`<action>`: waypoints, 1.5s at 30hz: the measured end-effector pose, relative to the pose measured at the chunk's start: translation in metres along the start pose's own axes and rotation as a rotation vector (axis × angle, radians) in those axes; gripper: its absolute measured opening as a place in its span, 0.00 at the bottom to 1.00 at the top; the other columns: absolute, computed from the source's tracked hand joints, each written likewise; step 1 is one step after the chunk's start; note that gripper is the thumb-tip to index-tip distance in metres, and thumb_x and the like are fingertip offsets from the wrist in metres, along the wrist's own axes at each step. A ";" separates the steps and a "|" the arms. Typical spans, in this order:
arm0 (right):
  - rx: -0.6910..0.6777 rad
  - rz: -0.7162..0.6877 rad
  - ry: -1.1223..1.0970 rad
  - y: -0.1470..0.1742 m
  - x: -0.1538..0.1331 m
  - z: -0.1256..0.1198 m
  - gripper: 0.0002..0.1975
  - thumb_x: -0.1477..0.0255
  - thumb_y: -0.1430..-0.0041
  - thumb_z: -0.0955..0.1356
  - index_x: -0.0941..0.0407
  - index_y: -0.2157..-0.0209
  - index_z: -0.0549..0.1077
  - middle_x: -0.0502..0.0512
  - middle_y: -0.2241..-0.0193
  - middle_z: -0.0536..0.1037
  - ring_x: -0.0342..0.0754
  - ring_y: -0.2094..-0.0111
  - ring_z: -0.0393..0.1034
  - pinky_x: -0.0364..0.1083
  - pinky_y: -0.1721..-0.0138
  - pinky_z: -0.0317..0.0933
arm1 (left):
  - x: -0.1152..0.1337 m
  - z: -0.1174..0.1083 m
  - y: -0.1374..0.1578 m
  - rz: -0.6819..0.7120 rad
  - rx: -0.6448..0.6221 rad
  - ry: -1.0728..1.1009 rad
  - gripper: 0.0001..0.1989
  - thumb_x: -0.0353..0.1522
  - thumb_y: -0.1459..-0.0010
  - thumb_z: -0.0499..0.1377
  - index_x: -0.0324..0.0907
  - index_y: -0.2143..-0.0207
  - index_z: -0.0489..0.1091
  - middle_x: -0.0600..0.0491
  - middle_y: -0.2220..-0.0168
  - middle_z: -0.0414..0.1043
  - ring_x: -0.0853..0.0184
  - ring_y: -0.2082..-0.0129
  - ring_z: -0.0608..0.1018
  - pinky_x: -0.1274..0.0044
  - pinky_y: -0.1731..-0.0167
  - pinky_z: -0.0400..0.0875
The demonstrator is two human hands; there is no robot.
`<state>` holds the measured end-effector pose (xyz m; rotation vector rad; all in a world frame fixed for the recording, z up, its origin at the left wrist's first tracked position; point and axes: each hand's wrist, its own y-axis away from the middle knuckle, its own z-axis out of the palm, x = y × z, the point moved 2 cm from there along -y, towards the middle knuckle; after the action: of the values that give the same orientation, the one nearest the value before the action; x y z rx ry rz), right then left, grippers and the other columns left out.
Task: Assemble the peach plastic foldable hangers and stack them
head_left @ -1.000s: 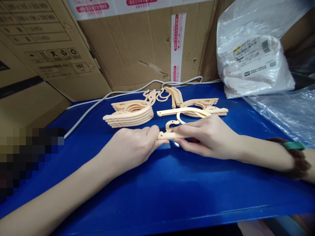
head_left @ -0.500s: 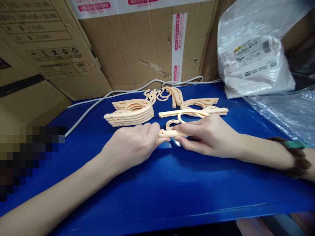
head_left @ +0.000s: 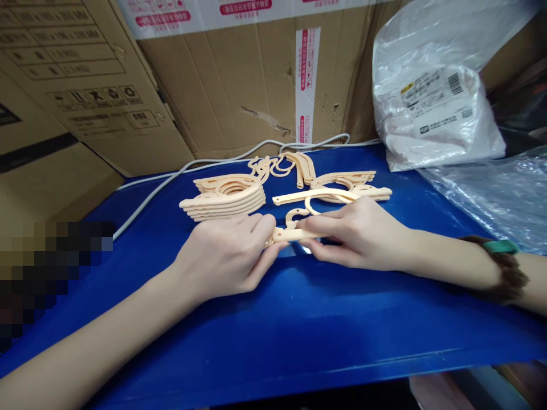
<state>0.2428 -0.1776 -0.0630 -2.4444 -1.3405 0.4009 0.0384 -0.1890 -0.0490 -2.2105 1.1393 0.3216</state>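
A left hand (head_left: 231, 247) and a right hand (head_left: 356, 236) grasp a slim, pale cream plastic hanger piece (head_left: 300, 234) between them, above a glossy blue worktop (head_left: 282, 330).
The left hand pinches at the piece's holed end between thumb and curled fingers; whatever lies inside that grip is mostly hidden, while the right hand's fingers cover the opposite end. Just beyond the right fingertips shows a cream plastic hook (head_left: 294, 216), its join covered; behind that, a long, thin cream plastic strip (head_left: 294, 198) disappears behind the right hand. Beyond the left hand, its knuckles overlap a stack of curved cream plastic arms (head_left: 228, 205). Farther off, small cream plastic hooks (head_left: 264, 166) tangle too closely to count.
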 end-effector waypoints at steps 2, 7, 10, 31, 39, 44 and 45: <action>0.002 -0.006 0.010 0.001 0.000 0.000 0.13 0.67 0.34 0.61 0.58 0.63 0.75 0.50 0.79 0.75 0.41 0.79 0.64 0.42 0.78 0.45 | -0.001 -0.001 0.000 0.009 -0.007 0.037 0.15 0.36 0.35 0.49 0.42 0.74 0.64 0.55 0.81 0.66 0.69 0.82 0.68 0.76 0.82 0.50; -0.004 0.002 0.011 0.001 0.001 0.001 0.13 0.67 0.35 0.61 0.58 0.65 0.75 0.49 0.80 0.73 0.40 0.81 0.62 0.42 0.78 0.44 | -0.002 0.001 -0.001 0.048 0.010 0.065 0.14 0.34 0.35 0.48 0.42 0.74 0.64 0.55 0.80 0.67 0.68 0.81 0.70 0.76 0.82 0.51; -0.004 0.001 0.015 0.001 0.002 0.002 0.13 0.67 0.35 0.61 0.58 0.64 0.76 0.49 0.80 0.73 0.40 0.80 0.62 0.42 0.78 0.44 | -0.002 0.003 0.000 0.046 0.005 0.073 0.14 0.34 0.35 0.49 0.42 0.73 0.64 0.54 0.79 0.68 0.67 0.81 0.71 0.76 0.82 0.50; 0.007 -0.051 0.192 0.002 -0.001 0.005 0.16 0.67 0.31 0.59 0.59 0.56 0.75 0.55 0.66 0.82 0.46 0.74 0.76 0.43 0.77 0.57 | -0.008 0.021 0.007 -0.005 -0.046 0.370 0.13 0.35 0.34 0.50 0.42 0.73 0.61 0.59 0.80 0.67 0.71 0.83 0.67 0.77 0.81 0.50; -0.013 -0.051 0.149 0.003 0.000 0.004 0.16 0.68 0.31 0.59 0.59 0.54 0.75 0.55 0.64 0.83 0.46 0.72 0.77 0.43 0.75 0.60 | -0.006 0.020 0.008 -0.017 -0.046 0.425 0.14 0.35 0.33 0.48 0.42 0.73 0.59 0.59 0.81 0.64 0.72 0.83 0.66 0.78 0.81 0.49; -0.008 -0.045 0.156 0.003 0.001 0.005 0.17 0.67 0.30 0.59 0.58 0.54 0.75 0.56 0.64 0.83 0.45 0.71 0.77 0.42 0.74 0.60 | -0.007 0.021 0.007 -0.022 -0.058 0.436 0.14 0.35 0.33 0.48 0.42 0.73 0.59 0.60 0.80 0.64 0.72 0.83 0.67 0.78 0.81 0.49; -0.012 -0.043 0.155 0.004 0.001 0.005 0.17 0.67 0.30 0.58 0.58 0.54 0.75 0.56 0.64 0.82 0.45 0.71 0.76 0.42 0.73 0.60 | -0.007 0.021 0.007 -0.015 -0.058 0.442 0.14 0.35 0.33 0.48 0.42 0.73 0.59 0.60 0.81 0.64 0.72 0.83 0.67 0.78 0.80 0.50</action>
<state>0.2441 -0.1781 -0.0689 -2.3968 -1.3300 0.1890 0.0299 -0.1747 -0.0650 -2.4106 1.3503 -0.1534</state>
